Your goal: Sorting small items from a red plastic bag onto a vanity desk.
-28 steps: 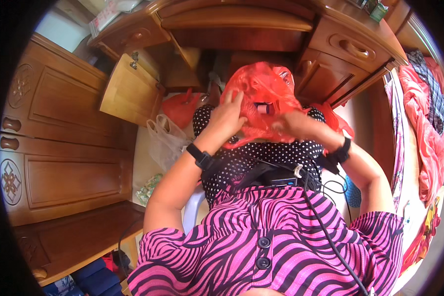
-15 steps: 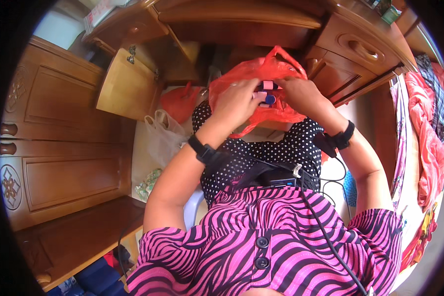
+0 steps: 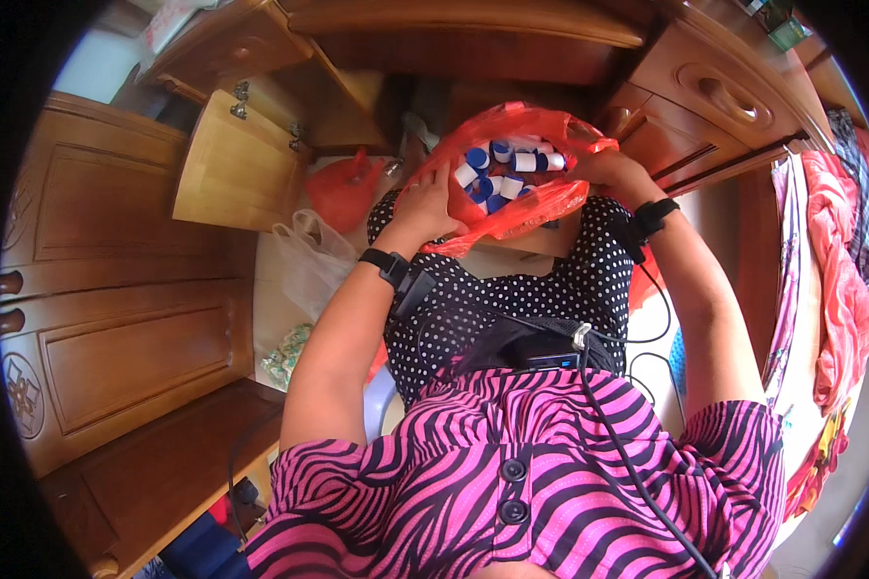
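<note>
A red plastic bag (image 3: 512,227) lies wide open across my knees. Inside it are several small white cylinders with blue ends (image 3: 512,187), lying loose in a heap. My left hand (image 3: 427,206) is at the bag's left side, fingers and thumb curved around its edge. On the opposite side, my right hand (image 3: 612,174) grips the bag's rim, its fingertips partly hidden by the crumpled plastic. Both hands hold the mouth apart, so the contents show.
An open cabinet door (image 3: 230,164) stands to the left. Beside my left leg are another red bag (image 3: 343,193) and a whitish plastic bag (image 3: 309,261). Wooden drawers (image 3: 714,92) rise at the far right. A black cable (image 3: 637,463) runs down over my shirt.
Both hands were together over the bag, with pink and blue pieces at the left fingers. Now they have moved apart to its sides, and the bag's mouth is spread open.
</note>
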A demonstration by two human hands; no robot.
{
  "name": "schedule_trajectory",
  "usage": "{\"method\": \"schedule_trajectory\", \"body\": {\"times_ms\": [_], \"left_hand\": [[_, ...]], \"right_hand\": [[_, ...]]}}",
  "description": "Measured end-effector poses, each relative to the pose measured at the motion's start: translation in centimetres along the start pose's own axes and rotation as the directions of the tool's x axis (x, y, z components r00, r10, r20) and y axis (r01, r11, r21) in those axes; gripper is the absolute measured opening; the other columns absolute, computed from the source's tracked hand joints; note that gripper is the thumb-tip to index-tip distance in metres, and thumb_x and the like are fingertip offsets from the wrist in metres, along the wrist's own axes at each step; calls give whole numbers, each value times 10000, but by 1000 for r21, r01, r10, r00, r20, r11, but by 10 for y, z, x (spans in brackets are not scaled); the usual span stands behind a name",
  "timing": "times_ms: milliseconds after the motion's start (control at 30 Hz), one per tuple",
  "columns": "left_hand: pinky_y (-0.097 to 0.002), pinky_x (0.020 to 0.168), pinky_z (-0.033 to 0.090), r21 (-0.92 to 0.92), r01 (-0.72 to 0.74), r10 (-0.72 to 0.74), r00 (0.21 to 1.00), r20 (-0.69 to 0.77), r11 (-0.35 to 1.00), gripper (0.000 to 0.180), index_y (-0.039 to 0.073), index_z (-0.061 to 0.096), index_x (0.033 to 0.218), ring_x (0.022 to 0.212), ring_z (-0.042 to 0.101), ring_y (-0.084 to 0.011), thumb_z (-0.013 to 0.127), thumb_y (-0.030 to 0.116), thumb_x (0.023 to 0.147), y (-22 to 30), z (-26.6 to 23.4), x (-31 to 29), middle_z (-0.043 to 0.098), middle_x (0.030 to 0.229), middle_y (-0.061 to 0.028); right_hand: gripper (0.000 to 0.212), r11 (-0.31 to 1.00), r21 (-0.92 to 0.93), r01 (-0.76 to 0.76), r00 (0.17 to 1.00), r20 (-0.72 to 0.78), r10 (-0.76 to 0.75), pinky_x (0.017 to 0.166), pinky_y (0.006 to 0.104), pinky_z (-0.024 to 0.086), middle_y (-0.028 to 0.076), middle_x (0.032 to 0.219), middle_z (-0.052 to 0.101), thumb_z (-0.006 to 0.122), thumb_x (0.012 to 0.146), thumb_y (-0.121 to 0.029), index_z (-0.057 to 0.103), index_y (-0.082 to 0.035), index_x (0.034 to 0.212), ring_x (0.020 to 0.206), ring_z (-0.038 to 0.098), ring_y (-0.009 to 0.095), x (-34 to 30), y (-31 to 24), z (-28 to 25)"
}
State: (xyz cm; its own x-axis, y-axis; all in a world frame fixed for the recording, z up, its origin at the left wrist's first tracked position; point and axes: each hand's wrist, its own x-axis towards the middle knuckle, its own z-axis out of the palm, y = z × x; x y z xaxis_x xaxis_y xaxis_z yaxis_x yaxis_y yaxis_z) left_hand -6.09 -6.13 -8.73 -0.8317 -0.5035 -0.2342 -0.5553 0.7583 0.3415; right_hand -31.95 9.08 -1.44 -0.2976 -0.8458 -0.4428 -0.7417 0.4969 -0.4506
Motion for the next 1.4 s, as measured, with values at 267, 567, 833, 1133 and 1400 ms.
{"method": "schedule_trajectory", "body": {"times_ms": [267,567,833,1133,1400], "left_hand": [[-415,1073,365,-377,-243,153,955,-255,894,915,42,414,1388,1269,466,-366,830,336,628,19,-20,30,492,1348,-236],[-395,985,445,-444,-258,32,890,-454,858,613,-2,557,1246,1146,573,-333,767,305,759,31,-30,9,593,1244,-206],[-282,804,516,-729,-285,-85,901,-425,622,364,-2,609,1181,929,673,-177,689,165,866,63,-19,7,683,1105,-122],[-317,763,511,-556,-362,15,847,-531,748,370,9,607,1184,935,639,-214,680,128,841,79,-24,16,629,1167,-142],[-371,733,512,-356,-364,146,846,-512,861,179,-7,682,977,851,663,-328,630,119,861,80,-27,35,674,918,-172]], "right_hand": [[434,926,-178,332,865,-334,-374,925,403,478,182,1119,648,710,772,-201,624,-39,1165,1062,608,341,26,-12,7],[233,940,-50,337,773,-555,-307,777,427,519,184,924,677,602,866,-222,673,-49,1006,915,648,345,42,18,24],[205,864,371,341,849,-517,-113,735,319,510,90,913,707,692,847,-139,669,-15,1008,831,654,184,5,-4,19],[206,938,207,278,904,-388,-182,691,356,499,117,823,674,738,764,-148,658,-36,917,756,640,218,25,4,33],[104,869,218,444,848,-414,-330,760,305,489,62,855,660,645,855,-96,652,-29,935,819,612,155,7,-25,25]]}}
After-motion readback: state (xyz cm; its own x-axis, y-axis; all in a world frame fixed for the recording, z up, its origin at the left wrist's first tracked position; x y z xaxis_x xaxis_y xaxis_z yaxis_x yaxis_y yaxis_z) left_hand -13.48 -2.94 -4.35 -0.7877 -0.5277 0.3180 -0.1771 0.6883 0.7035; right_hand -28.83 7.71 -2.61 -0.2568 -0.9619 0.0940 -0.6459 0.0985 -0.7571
